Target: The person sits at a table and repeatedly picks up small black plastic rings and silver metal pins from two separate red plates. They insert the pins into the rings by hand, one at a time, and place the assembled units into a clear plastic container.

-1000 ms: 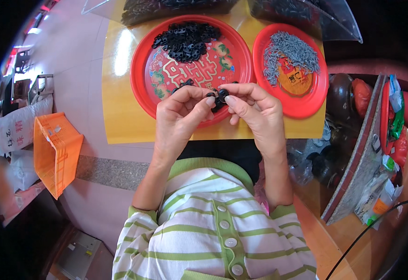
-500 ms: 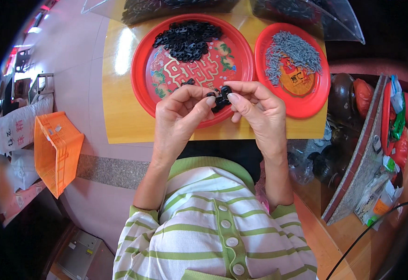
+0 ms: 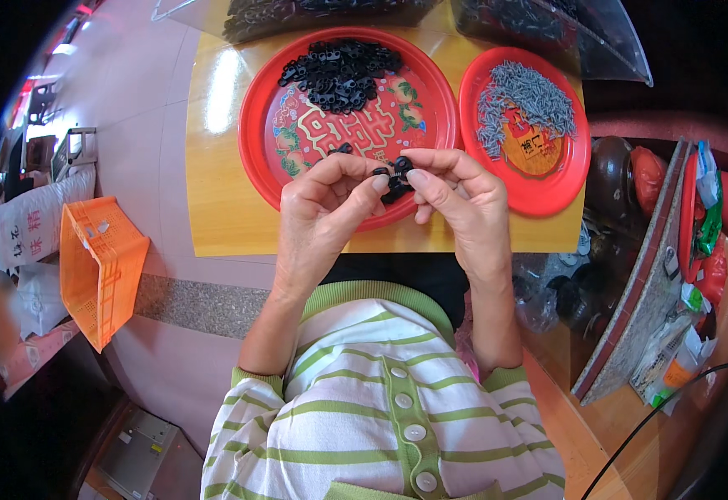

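My left hand (image 3: 321, 207) pinches a small black plastic piece (image 3: 381, 172) between thumb and forefinger. Opposite it, my right hand (image 3: 467, 205) grips another black plastic piece (image 3: 403, 164) the same way. Between the two pieces shows a tiny silvery coil, apparently a spring (image 3: 395, 176). Both hands are held over the near rim of a large round red tray (image 3: 248, 158). At that tray's far side lies a heap of black plastic pieces (image 3: 339, 73). A few more black pieces lie close behind and under my fingers, partly hidden by them.
A smaller red tray (image 3: 568, 179) to the right holds many little grey metal springs (image 3: 524, 96). Both trays rest on a yellow wooden table (image 3: 214, 200). Clear plastic bins (image 3: 547, 21) stand along its far edge. An orange crate (image 3: 102, 267) is on the floor at left.
Both hands stay nearly in place, and the two black pieces have shifted slightly against each other. The silvery coil between them shows more plainly. The whole view has moved a little.
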The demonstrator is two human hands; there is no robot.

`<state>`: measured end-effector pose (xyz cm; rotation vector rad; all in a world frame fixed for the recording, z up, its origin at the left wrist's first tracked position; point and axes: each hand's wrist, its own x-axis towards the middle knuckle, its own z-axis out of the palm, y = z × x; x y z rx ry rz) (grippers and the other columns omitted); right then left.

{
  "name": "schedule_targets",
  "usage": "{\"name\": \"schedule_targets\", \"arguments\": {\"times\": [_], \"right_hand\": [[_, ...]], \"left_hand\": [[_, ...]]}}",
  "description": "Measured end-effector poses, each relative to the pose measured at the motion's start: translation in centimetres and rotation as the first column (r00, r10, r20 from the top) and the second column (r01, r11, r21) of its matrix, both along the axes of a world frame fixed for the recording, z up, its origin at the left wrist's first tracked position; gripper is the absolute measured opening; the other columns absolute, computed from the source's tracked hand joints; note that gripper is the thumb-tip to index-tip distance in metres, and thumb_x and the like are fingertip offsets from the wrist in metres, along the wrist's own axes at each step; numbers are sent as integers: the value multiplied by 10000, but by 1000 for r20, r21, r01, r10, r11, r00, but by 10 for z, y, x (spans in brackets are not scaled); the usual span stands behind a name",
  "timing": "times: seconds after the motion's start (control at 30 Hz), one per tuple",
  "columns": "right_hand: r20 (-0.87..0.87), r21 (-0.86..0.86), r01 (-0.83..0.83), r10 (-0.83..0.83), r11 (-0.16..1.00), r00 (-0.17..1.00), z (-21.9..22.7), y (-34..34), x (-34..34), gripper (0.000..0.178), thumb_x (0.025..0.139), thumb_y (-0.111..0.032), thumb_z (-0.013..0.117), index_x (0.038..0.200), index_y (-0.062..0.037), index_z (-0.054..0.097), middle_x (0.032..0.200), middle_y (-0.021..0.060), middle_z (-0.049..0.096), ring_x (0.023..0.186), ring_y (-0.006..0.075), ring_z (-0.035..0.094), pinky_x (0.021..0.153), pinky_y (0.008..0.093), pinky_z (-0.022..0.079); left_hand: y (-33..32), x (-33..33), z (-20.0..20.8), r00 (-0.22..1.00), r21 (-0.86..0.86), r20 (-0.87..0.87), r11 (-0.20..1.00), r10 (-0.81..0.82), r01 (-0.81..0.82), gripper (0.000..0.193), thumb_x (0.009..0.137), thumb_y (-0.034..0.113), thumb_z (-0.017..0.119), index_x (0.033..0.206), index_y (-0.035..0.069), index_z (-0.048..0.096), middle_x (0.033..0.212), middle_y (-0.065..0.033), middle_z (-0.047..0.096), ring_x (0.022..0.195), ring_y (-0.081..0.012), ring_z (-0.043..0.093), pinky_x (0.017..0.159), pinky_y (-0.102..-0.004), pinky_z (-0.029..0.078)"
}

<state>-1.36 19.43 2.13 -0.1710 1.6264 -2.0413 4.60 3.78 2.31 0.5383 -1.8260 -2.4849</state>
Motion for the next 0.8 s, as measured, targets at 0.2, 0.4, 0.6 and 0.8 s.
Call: {"name": "schedule_targets", "arguments": {"times": [0.2,0.4,0.6,0.8], "right_hand": [[7,3,58,-58,998,998,1,-4,3,209,846,-47,615,1046,16,608,865,38,633,672,43,548,567,172,467],[35,-32,68,-67,997,997,1,-4,3,207,845,-43,615,1043,19,606,861,36,630,675,42,549,556,172,467],[17,-23,46,-45,999,999,-2,-2,2,218,865,-80,602,1066,3,606,842,17,620,694,42,547,557,178,475],[248,-141,23,13,990,969,-7,4,-3,257,859,-113,612,1090,-3,594,824,17,617,637,42,537,531,171,463]], "left_hand": [[-1,0,-1,1000,-27,-9,1000,1,-2,121,849,25,604,945,-49,601,828,-29,626,693,-52,572,616,-179,464],[-1,-1,-1,1000,-24,9,1000,19,-18,119,845,28,611,936,-47,601,811,-27,623,671,-53,569,601,-177,458],[1,-1,-2,1000,-64,-11,998,27,-28,117,847,27,610,938,-46,601,827,-31,626,697,-53,571,613,-182,465],[3,-1,0,1000,-12,-26,1000,11,-11,122,850,25,606,947,-50,603,848,-37,632,713,-53,573,629,-182,471]]}}
